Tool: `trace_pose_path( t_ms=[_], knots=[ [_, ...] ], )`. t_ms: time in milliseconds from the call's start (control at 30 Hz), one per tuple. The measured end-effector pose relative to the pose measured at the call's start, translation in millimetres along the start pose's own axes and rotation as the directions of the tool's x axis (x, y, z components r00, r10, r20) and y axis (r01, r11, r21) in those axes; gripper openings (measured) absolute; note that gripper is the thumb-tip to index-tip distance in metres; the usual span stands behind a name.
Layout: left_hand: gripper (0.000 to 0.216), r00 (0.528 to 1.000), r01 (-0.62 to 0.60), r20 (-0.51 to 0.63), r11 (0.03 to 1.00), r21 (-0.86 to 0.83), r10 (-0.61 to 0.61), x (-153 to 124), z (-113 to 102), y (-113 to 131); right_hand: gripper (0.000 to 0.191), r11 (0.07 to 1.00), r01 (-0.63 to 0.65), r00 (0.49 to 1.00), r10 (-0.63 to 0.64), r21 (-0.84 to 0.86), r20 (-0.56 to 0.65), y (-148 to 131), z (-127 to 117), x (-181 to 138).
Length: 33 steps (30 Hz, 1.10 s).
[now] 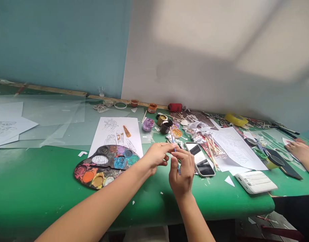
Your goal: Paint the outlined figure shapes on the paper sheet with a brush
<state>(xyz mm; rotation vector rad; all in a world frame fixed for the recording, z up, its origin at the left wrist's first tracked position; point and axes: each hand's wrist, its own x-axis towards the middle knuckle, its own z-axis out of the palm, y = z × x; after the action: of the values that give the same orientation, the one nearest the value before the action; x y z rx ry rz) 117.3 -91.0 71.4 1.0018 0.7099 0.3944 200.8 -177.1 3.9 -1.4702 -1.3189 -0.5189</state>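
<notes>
A thin blue paintbrush (179, 168) slants between my hands, its upper end towards the jar of black paint (165, 127). My right hand (183, 171) is closed around the brush's handle. The fingertips of my left hand (156, 156) pinch together at the brush higher up, its other fingers curled; the exact contact is partly hidden. Under my left forearm lies a dark palette (77, 173) with several coloured paints, partly covering a white sheet (96, 134) with line drawings. One strip drawn on that sheet is painted orange-brown (127, 131).
Beside my right hand lies a phone (201, 159), with a white device (256, 182) farther right. Purple paint (148, 124) and orange paint (152, 108) stand in jars behind. Brushes (211, 151) and crumpled paper (199, 129) clutter the right. Another person's hand (298, 149) rests at far right.
</notes>
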Motion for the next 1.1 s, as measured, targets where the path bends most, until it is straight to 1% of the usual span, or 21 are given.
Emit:
trace_pose_path(
  t_ms=[67,100,133,167,200,233,267,300,367,433,500,600,667,733,833,933,1000,1033,1067,1100],
  knots=[
    [0.024,0.998,0.015,-0.056,1.000,-0.004,-0.015,0,-4,1,0.027,0.998,0.049,0.996,-0.051,0.026,0.074,9,-5,0],
    [0.020,0.996,0.016,-0.088,1.000,0.003,-0.016,1,-7,3,0.032,0.998,0.041,0.993,-0.046,0.039,0.112,15,-7,3],
    [0.018,0.993,0.015,-0.115,1.000,0.014,-0.014,1,-9,5,0.036,0.999,0.004,0.987,-0.011,0.039,0.162,24,-9,9],
    [0.017,0.990,0.013,-0.138,1.000,0.027,-0.009,0,-12,8,0.037,0.997,-0.075,0.979,0.073,0.005,0.193,34,-11,17],
    [0.016,0.988,0.012,-0.156,0.999,0.039,-0.005,0,-14,10,0.035,0.977,-0.197,0.945,0.211,-0.082,0.250,44,-11,29],
    [0.016,0.986,0.011,-0.164,0.999,0.050,-0.003,0,-16,12,0.033,0.924,-0.306,0.853,0.373,-0.229,0.366,55,-9,42],
    [0.016,0.986,0.011,-0.166,0.998,0.060,-0.001,-1,-17,13,0.033,0.852,-0.334,0.712,0.508,-0.403,0.485,65,-6,56],
    [0.016,0.987,0.012,-0.164,0.997,0.075,0.001,-1,-18,14,0.032,0.820,-0.326,0.656,0.554,-0.470,0.512,73,-2,69],
    [0.016,0.988,0.016,-0.153,0.993,0.116,0.002,-2,-19,13,0.030,0.800,-0.286,0.596,0.580,-0.528,0.556,84,10,90],
    [0.018,0.990,0.015,-0.140,0.986,0.165,0.008,-1,-19,10,0.029,0.790,-0.237,0.560,0.587,-0.566,0.584,87,24,101],
    [0.020,0.990,0.009,-0.136,0.978,0.206,0.019,0,-18,8,0.032,0.773,-0.194,0.535,0.600,-0.605,0.595,85,36,102],
    [0.020,0.989,-0.002,-0.143,0.975,0.222,0.035,2,-17,8,0.030,0.749,-0.162,0.529,0.616,-0.643,0.584,80,51,98],
    [0.021,0.990,0.004,-0.139,0.978,0.211,0.026,1,-17,9,0.027,0.739,-0.162,0.542,0.621,-0.654,0.567,78,56,96],
    [0.022,0.991,0.013,-0.133,0.979,0.202,0.015,0,-17,9,0.024,0.735,-0.179,0.565,0.621,-0.655,0.543,77,58,96],
    [0.023,0.992,0.006,-0.128,0.977,0.211,0.021,-1,-18,9,0.026,0.744,-0.237,0.625,0.609,-0.625,0.488,75,50,97],
    [0.021,0.991,-0.015,-0.125,0.973,0.232,0.045,-1,-21,7,0.038,0.764,-0.315,0.710,0.584,-0.564,0.394,69,34,94],
    [0.021,0.990,-0.037,-0.123,0.968,0.248,0.069,-1,-22,5,0.044,0.793,-0.399,0.741,0.574,-0.459,0.348,61,24,87],
    [0.020,0.989,-0.048,-0.123,0.966,0.255,0.082,-1,-22,4,0.047,0.810,-0.467,0.745,0.576,-0.355,0.337,56,22,81],
    [0.020,0.988,-0.061,-0.124,0.963,0.264,0.097,-1,-21,3,0.047,0.804,-0.576,0.741,0.589,-0.147,0.323,50,20,75],
    [0.020,0.986,-0.072,-0.126,0.959,0.274,0.110,-2,-21,2,0.045,0.747,-0.661,0.726,0.611,0.074,0.315,43,20,69]
  ],
)
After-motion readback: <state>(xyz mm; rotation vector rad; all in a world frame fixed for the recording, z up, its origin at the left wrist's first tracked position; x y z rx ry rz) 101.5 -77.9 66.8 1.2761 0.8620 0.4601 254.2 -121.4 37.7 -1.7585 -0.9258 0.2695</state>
